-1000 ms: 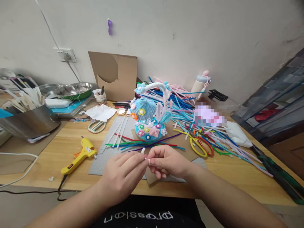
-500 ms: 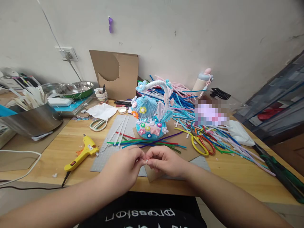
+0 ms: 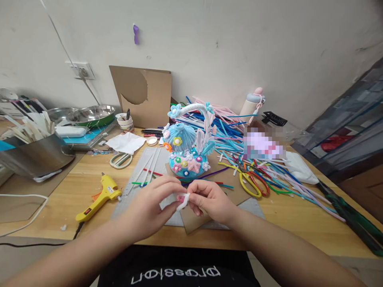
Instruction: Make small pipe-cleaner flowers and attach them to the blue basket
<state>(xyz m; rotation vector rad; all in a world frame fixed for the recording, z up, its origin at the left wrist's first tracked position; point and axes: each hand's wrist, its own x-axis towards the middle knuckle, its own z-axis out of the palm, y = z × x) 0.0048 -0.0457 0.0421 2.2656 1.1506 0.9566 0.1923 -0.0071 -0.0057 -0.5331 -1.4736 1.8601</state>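
My left hand and my right hand meet over the front of the grey mat, both gripping a small white and pink fuzzy piece. The fingers of each hand are pinched on it, and they hide part of its shape. Just behind them stands a blue fuzzy basket decorated with small flowers, a pink star and a white arched handle. Coloured pipe cleaners lie between my hands and the basket, on the mat and the cardboard.
On the left are a yellow glue gun, scissors, a white cloth and a metal pot of sticks. At right are yellow-handled scissors, a pipe cleaner pile and a bottle.
The white and pink piece now shows between my hands, where only a tiny white bit showed before. My left hand's fingers have spread a little higher around it. The view has shifted slightly.
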